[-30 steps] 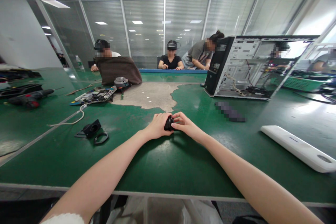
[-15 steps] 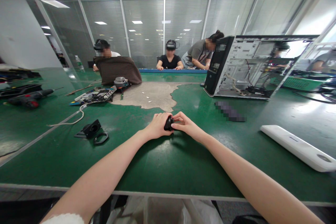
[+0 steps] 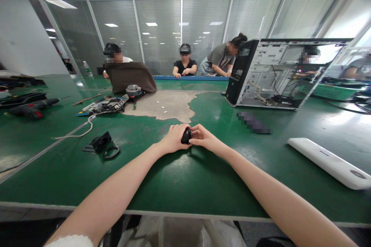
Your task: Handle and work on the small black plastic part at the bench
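Observation:
A small black part [image 3: 186, 136], rounded and partly hidden by fingers, is between my two hands just above the green table [image 3: 174, 185]. My left hand [image 3: 174, 137] is wrapped round its left side. On the right side, my right hand [image 3: 204, 137] pinches it between thumb and fingertips. Its exact kind does not show. To the left lie a black bracket [image 3: 101, 142] with a round opening and a black ring [image 3: 111, 152] with an angular outline.
A computer case [image 3: 278, 73] with its side off stands at the right, near a white oblong device [image 3: 327, 162]. At the left are a circuit board [image 3: 104, 104] and a power drill [image 3: 31, 108]. Several people sit or stand across the table.
My right fingers have shifted slightly around the black part, while my left hand stays in place. Across the table, the middle person has brought their hands closer together.

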Demonstrator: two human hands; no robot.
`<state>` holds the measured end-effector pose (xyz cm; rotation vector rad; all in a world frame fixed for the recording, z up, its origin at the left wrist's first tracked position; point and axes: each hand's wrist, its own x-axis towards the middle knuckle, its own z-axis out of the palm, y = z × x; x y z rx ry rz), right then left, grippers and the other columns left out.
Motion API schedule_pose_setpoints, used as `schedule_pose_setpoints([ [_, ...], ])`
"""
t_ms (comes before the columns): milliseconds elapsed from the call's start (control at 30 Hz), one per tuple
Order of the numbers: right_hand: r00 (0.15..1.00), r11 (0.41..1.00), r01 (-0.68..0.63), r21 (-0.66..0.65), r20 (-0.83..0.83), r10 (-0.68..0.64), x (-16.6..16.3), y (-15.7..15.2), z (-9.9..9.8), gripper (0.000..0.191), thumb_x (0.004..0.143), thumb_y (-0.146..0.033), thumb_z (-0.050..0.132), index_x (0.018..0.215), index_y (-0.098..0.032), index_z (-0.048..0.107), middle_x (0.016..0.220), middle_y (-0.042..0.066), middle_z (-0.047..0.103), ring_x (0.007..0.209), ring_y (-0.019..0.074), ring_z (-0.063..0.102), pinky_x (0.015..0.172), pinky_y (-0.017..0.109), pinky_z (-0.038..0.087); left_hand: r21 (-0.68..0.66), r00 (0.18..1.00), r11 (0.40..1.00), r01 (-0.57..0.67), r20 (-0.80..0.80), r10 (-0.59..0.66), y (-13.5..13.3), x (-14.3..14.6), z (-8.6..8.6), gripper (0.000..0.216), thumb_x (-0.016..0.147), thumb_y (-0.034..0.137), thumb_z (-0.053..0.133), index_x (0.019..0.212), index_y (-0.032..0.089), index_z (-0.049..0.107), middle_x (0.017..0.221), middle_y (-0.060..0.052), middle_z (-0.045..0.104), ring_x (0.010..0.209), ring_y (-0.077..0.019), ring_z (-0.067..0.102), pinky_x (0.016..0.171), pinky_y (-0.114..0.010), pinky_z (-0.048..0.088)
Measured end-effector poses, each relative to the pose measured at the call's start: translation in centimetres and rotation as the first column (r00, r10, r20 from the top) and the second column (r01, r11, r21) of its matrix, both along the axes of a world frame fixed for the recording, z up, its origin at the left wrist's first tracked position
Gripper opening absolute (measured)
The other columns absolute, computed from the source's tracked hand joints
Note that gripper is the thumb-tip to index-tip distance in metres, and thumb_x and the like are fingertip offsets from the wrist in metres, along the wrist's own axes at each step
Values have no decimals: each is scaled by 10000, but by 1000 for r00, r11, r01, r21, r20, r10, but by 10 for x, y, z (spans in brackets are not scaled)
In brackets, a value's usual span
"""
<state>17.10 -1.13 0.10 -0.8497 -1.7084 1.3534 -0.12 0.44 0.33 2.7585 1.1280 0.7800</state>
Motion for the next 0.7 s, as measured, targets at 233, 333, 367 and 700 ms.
schedule_pose_setpoints([
  [233, 1000, 1000, 21, -19, -16, -21, 0, -4, 5, 254, 712, -301, 578, 886, -214, 415, 814, -10, 571, 740, 113, 557, 722, 301, 436, -5, 1000, 1000, 7, 17, -7, -1, 1, 0, 550, 604, 353, 618, 1073, 206, 371, 1024, -47, 514, 938, -231, 475, 828, -365, 307],
  [333, 999, 999, 48, -25, -12, -48, -2, -3, 3, 257, 718, -317, 569, 902, -215, 420, 800, -12, 572, 728, 115, 558, 714, 299, 440, -8, 1000, 1000, 13, 29, -13, -1, 1, -1, 550, 608, 363, 618, 1074, 206, 370, 1023, -48, 515, 946, -232, 473, 833, -368, 305],
  [367, 998, 998, 56, -24, -7, -56, -2, -2, 2, 274, 712, -314, 576, 916, -217, 421, 811, -9, 571, 729, 116, 559, 712, 299, 442, -11, 999, 1000, 12, 30, -11, -1, 1, -1, 549, 609, 366, 618, 1073, 205, 372, 1021, -49, 516, 945, -233, 474, 832, -370, 305],
  [700, 997, 997, 68, 29, 22, -69, -2, -2, 5, 322, 685, -261, 603, 950, -209, 428, 910, 21, 538, 800, 131, 548, 729, 315, 444, -19, 1000, 1000, -5, 18, 6, -1, 1, 1, 545, 610, 371, 617, 1071, 203, 379, 1013, -54, 516, 931, -238, 477, 818, -371, 313],
])
